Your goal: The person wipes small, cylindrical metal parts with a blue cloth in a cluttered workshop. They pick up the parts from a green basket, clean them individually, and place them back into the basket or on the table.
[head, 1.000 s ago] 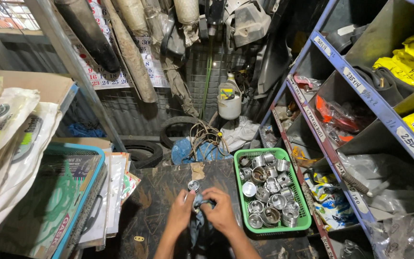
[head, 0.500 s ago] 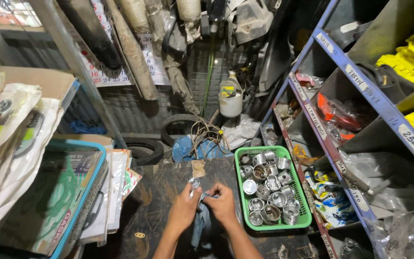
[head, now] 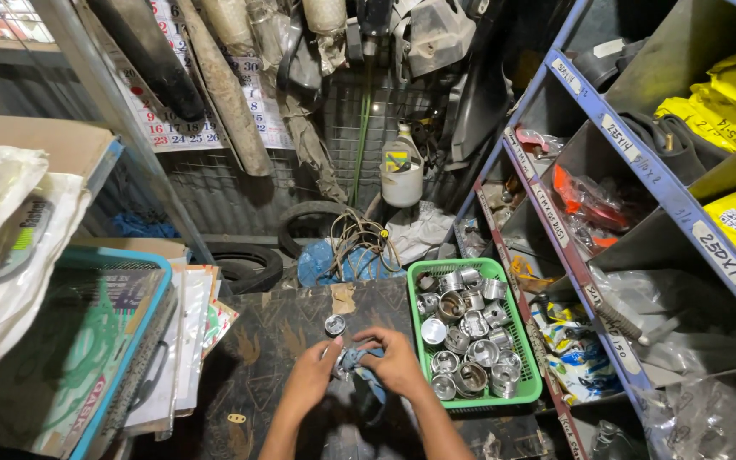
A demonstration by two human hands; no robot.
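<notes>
Now, head view: left hand [head: 313, 379] and right hand [head: 395, 365] both clutch a blue-grey rag [head: 358, 358] over the dark tabletop [head: 274, 332], possibly wrapped round a small metal part, hard to tell. One loose piston [head: 335, 324] sits just beyond; a green basket [head: 528, 375] of pistons stands right.

My left hand [head: 313, 381] and right hand [head: 395, 365] meet over the table [head: 274, 332], both closed on a cloth [head: 359, 362] bunched between them. A small metal piston [head: 335, 324] stands on the table just beyond my left hand. A basket [head: 528, 379] full of pistons sits just right of my right hand. Shelves [head: 632, 162] rise further right. A tray [head: 121, 341] of packets lies well left of my left hand. Tyres [head: 249, 266] and a jug [head: 402, 175] lie far beyond both hands.
</notes>
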